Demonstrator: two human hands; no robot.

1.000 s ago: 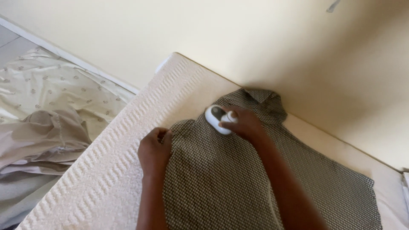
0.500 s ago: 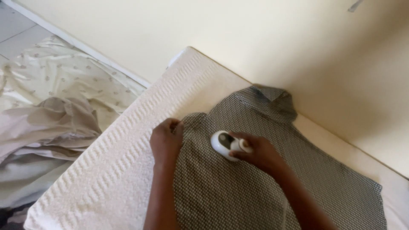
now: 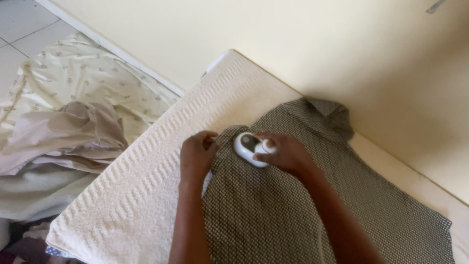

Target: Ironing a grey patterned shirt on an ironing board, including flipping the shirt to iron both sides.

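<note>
**Small white device held on patterned garment**

Fingers of the right hand [image 3: 286, 155] wrap a small white device with a dark oval face [image 3: 250, 148], pressing it onto the dark dotted garment [image 3: 293, 205] near its upper left part. Just beside it, the left hand [image 3: 197, 156] lies flat with fingers curled over the garment's left edge, holding nothing else. That edge lies on a cream textured cover [image 3: 146, 181], which leaves a broad bare strip to the left, up to the padded surface's rim. Beyond the rim, crumpled pale sheets [image 3: 73, 112] lie on the tiled floor [image 3: 19, 24]. Close behind the garment's collar [image 3: 332, 115] rises a cream wall [image 3: 317, 54].
</note>
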